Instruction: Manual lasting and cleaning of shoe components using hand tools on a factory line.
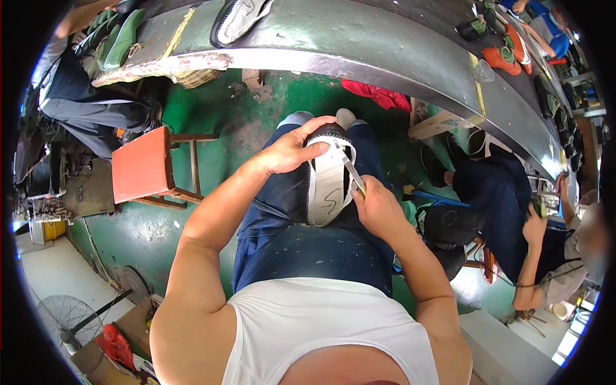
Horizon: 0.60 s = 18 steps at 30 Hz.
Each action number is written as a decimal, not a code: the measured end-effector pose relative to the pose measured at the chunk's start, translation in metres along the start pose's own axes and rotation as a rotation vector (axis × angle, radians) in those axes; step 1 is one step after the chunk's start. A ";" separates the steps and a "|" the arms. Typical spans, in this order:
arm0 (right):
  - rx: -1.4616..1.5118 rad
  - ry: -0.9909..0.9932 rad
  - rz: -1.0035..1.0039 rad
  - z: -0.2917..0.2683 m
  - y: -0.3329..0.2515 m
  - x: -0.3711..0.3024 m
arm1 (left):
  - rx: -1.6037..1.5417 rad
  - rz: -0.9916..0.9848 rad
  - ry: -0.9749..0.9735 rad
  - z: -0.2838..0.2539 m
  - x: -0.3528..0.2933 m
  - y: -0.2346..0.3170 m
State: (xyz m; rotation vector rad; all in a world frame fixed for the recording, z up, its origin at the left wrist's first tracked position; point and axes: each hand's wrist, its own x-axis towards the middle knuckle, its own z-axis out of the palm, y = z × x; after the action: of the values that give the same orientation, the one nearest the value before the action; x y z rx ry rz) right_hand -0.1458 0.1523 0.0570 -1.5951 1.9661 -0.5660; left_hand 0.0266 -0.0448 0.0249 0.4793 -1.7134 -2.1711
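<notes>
A black shoe [328, 186] rests across my lap with its pale grey underside up. Stitching runs along its edge, and a dark curved mark is drawn near the heel. My left hand [292, 152] grips the toe end, the thumb pressed on the underside and the fingers over the black side. In my right hand [378, 204] is a slim silver hand tool [351, 168], knife-like in shape. Its tip meets the white edge strip near the toe, close to my left thumb. My right palm hides the tool's rear end.
A metal-topped bench [359, 64] spans the far side, bearing another upturned shoe [240, 22], green shoes [125, 38] and orange shoes [504, 58]. Left stands a stool with an orange seat [142, 165]. A co-worker [513, 224] sits close on the right. A fan [67, 321] is at lower left.
</notes>
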 end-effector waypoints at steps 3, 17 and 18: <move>-0.085 -0.075 0.083 -0.012 -0.014 -0.005 | 0.093 0.050 0.052 0.012 0.003 -0.002; 0.813 0.294 -0.114 -0.022 -0.022 -0.012 | 0.630 0.504 -0.005 0.075 -0.056 0.044; 0.680 0.301 -0.170 -0.018 -0.017 -0.015 | 0.659 0.572 0.049 0.080 -0.059 0.040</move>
State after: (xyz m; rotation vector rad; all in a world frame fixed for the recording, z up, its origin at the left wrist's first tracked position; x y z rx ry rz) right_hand -0.1422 0.1632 0.0837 -1.2848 1.5701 -1.4337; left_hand 0.0445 0.0421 0.0841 0.1503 -2.1821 -1.1787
